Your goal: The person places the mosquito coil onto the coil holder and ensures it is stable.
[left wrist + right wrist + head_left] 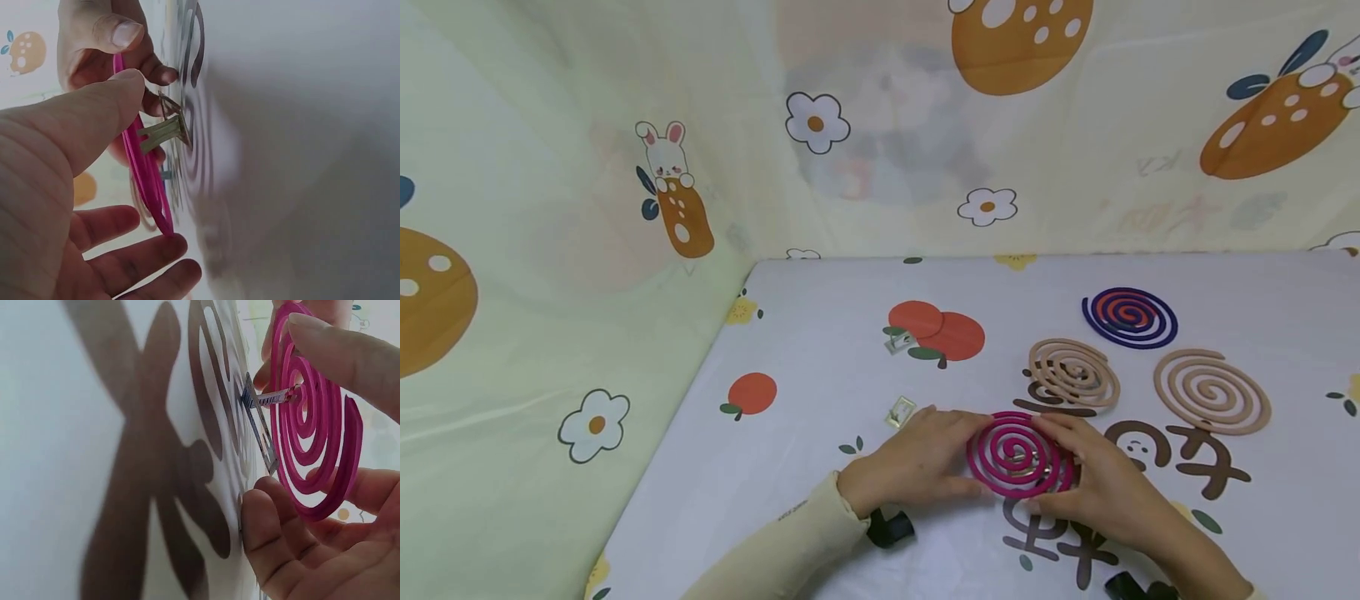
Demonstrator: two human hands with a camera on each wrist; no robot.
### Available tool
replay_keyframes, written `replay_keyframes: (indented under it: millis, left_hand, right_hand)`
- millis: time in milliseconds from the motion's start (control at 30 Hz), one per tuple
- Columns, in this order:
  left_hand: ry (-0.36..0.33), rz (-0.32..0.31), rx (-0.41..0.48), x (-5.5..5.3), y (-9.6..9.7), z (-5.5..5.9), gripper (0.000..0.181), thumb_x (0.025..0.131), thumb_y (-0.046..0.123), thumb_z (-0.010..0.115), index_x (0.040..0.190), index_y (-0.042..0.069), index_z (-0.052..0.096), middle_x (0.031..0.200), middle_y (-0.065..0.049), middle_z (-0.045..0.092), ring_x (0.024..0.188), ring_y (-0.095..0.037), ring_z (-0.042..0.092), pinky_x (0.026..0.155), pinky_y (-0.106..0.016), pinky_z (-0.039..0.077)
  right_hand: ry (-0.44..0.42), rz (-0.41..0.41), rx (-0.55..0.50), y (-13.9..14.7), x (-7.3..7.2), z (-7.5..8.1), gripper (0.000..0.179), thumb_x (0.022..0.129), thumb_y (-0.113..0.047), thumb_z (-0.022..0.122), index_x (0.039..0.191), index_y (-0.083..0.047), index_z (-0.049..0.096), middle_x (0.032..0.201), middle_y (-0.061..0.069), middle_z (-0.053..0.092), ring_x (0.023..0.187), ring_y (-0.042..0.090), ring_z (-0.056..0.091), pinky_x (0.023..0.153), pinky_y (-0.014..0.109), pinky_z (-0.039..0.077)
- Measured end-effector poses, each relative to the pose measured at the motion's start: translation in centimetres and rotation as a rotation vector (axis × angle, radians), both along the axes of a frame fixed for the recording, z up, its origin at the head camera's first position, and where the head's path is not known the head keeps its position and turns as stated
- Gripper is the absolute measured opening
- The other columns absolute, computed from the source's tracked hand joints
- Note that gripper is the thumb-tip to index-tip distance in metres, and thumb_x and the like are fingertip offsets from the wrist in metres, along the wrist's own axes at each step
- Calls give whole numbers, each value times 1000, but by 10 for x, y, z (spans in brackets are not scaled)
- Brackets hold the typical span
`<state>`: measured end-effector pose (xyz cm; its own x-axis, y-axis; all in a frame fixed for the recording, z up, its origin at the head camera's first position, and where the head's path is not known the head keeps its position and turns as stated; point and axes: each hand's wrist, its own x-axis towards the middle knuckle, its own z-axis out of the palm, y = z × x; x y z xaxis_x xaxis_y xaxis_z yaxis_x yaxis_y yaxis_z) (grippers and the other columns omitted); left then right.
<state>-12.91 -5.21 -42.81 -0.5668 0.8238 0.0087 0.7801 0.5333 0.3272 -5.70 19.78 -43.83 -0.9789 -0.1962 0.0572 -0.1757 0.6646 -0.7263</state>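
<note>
A pink spiral mosquito coil (pixel 1015 450) sits raised on a small metal stand (pixel 161 132), whose upright prong reaches the coil's middle in the right wrist view. My left hand (pixel 921 458) holds the coil's left side, its thumb on the rim and a fingertip at the opposite end of the edge. On the right side, my right hand (pixel 1101 483) grips the rim, thumb on the upper face and fingers around and below. The stand's flat base (pixel 262 431) is close over the tabletop, tilted in the wrist views.
Two tan coils (pixel 1072 372) (pixel 1212 392) lie behind and to the right. Farther back is a blue and red coil (pixel 1130 317). Two loose metal stands (pixel 900 412) (pixel 900 342) lie left of the coils on the printed tablecloth (pixel 820 333). A patterned cloth wall (pixel 880 208) rises behind.
</note>
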Motion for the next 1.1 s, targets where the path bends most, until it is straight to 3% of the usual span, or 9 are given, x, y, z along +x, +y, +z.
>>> replay_keyframes:
  millis: [333, 433, 567, 733, 833, 967, 1100]
  left_hand:
    - [-28, 10, -6, 3, 2, -2, 83, 91, 55, 76, 155, 14, 45, 151, 3, 57, 140, -12, 51, 117, -41, 38]
    - [-40, 14, -9, 3, 1, -3, 83, 91, 54, 77, 156, 14, 45, 152, 3, 56, 140, -12, 50, 117, -39, 37]
    - [-32, 5, 1, 2, 0, -5, 82, 91, 55, 76, 155, 14, 45, 151, 2, 57, 140, -12, 50, 116, -37, 38]
    - [-18, -10, 28, 1, -1, -5, 79, 91, 56, 75, 152, 13, 49, 147, 3, 59, 137, -10, 52, 111, -31, 40]
    - [-11, -13, 25, 0, -1, -4, 78, 90, 57, 76, 151, 13, 51, 145, 3, 60, 136, -11, 53, 110, -30, 41]
    - [-7, 9, -6, -2, 0, 1, 79, 89, 56, 78, 150, 14, 52, 145, 3, 61, 136, -12, 53, 116, -42, 39]
    - [-46, 45, -47, -7, 0, 6, 80, 89, 53, 80, 153, 16, 50, 148, 4, 59, 140, -13, 50, 121, -56, 31]
  right_hand:
    - [-73, -20, -23, 5, 2, 2, 95, 66, -32, 100, 146, -3, 58, 149, 21, 52, 133, 46, 51, 103, 64, 48]
    - [-91, -15, -57, 6, 2, 1, 94, 66, -31, 100, 147, -5, 58, 150, 19, 52, 133, 43, 51, 103, 44, 51]
    - [-115, -5, -91, 9, 2, 1, 95, 68, -30, 99, 149, -6, 55, 152, 20, 50, 133, 42, 52, 97, 22, 46]
    - [-131, 16, -139, 10, 1, 1, 95, 70, -25, 98, 150, -2, 52, 152, 23, 48, 133, 43, 52, 94, 13, 44]
    - [-109, 13, -118, 7, 1, 2, 95, 69, -27, 99, 149, -1, 54, 150, 20, 51, 132, 41, 53, 94, 13, 44]
    - [-67, 8, -79, 4, -3, 3, 95, 69, -31, 99, 148, -2, 55, 147, 18, 55, 131, 39, 53, 96, 13, 42]
    - [-38, 7, -91, 1, -8, 4, 94, 69, -26, 99, 148, 0, 54, 146, 20, 55, 130, 38, 53, 96, 11, 41]
